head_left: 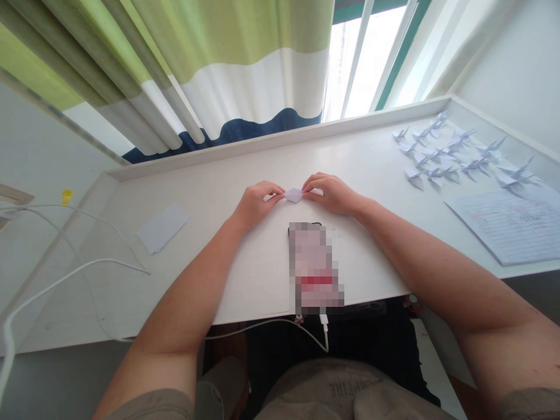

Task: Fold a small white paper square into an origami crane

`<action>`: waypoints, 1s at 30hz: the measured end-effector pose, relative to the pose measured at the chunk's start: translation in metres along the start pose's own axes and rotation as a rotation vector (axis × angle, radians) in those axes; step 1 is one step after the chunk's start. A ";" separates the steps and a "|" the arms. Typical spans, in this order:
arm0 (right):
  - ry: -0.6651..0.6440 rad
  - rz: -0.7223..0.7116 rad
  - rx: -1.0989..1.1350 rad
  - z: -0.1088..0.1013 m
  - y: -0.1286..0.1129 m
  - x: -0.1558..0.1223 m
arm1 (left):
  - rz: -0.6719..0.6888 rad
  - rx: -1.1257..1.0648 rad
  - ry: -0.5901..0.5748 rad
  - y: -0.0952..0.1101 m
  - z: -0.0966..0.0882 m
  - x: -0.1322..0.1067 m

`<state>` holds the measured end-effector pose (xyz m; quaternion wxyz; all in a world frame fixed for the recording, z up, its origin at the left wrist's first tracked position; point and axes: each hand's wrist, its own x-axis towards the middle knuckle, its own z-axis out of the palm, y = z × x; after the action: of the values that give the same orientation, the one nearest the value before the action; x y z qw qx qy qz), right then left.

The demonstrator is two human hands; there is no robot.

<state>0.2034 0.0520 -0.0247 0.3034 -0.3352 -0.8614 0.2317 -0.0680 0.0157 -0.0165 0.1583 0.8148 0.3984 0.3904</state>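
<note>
A small folded piece of white paper [293, 195] lies on the white desk [210, 256] between my two hands. My left hand [255, 204] pinches its left end with curled fingers. My right hand [329, 192] pinches the right end the same way. Both forearms rest on the desk. A phone [314, 268], blurred out, lies just in front of the hands near the desk's front edge, with a white cable plugged into its near end.
Several folded paper cranes [455, 153] stand at the back right. A lined notebook [510, 224] lies right of my arm. Paper slips [161, 228] sit to the left, white cables [65, 274] trail over the left side. A curtain [196, 70] hangs behind.
</note>
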 end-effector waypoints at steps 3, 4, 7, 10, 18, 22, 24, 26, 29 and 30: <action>0.012 0.033 0.018 -0.001 -0.003 0.000 | -0.022 -0.001 -0.011 0.000 0.000 0.000; 0.013 0.041 0.019 -0.001 -0.004 -0.001 | -0.028 -0.002 -0.013 0.000 0.000 -0.001; 0.013 0.065 0.017 -0.003 -0.007 -0.001 | -0.048 -0.004 -0.013 0.000 0.000 -0.001; 0.027 0.097 0.038 -0.002 -0.007 -0.002 | 0.000 0.018 -0.052 0.000 -0.001 0.000; 0.034 -0.011 0.017 0.001 -0.014 -0.002 | 0.062 0.114 -0.110 -0.001 0.001 -0.001; 0.052 0.011 0.038 0.003 -0.019 0.000 | 0.071 0.114 -0.112 0.001 0.004 -0.002; 0.072 0.081 0.063 0.004 -0.020 0.001 | 0.026 0.095 -0.082 0.002 0.006 -0.002; 0.095 0.144 0.105 0.005 -0.019 0.002 | -0.066 0.058 -0.021 0.002 0.008 -0.001; 0.123 0.196 0.152 0.007 -0.019 0.002 | -0.232 0.013 0.087 0.003 0.012 -0.001; 0.128 0.213 0.164 0.007 -0.019 0.003 | -0.273 0.010 0.112 0.003 0.013 -0.002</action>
<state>0.1887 0.0400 -0.0174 0.3578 -0.4127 -0.7780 0.3105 -0.0570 0.0129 -0.0236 0.1834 0.7308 0.5156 0.4080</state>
